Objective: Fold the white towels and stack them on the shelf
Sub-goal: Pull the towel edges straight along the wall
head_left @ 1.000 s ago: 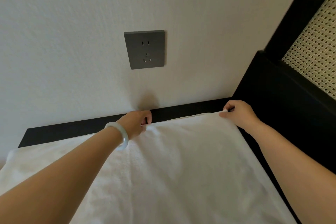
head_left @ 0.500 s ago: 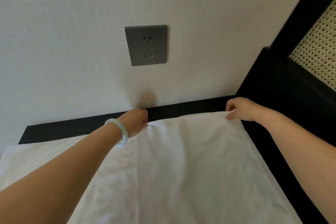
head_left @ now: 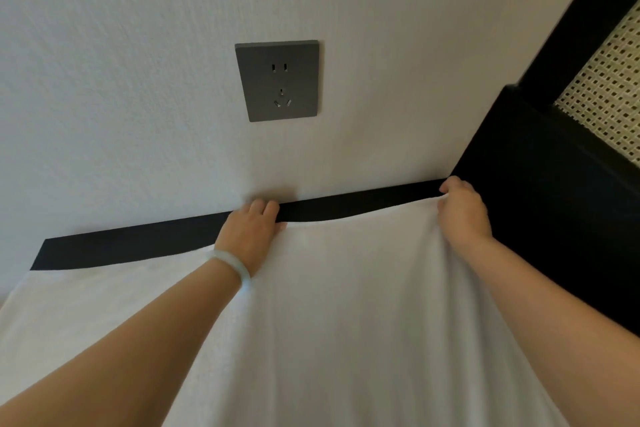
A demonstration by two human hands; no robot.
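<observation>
2 grips held the far edge of the white towel (head_left: 346,322), which lay spread over the black surface (head_left: 138,243) across the lower frame. The left grip (head_left: 254,229), a pale bracelet (head_left: 235,267) at its wrist, curled over that edge at centre. The right grip (head_left: 462,208) pinched the corner at centre right. A grey socket (head_left: 277,80) sat above.

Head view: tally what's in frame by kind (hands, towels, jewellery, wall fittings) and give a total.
hands: 2, left hand and right hand, both gripping the towel's far edge
white towel: 1, as far as the layers show
bracelet: 1, on the left wrist
wall socket: 1
Total: 5
</observation>
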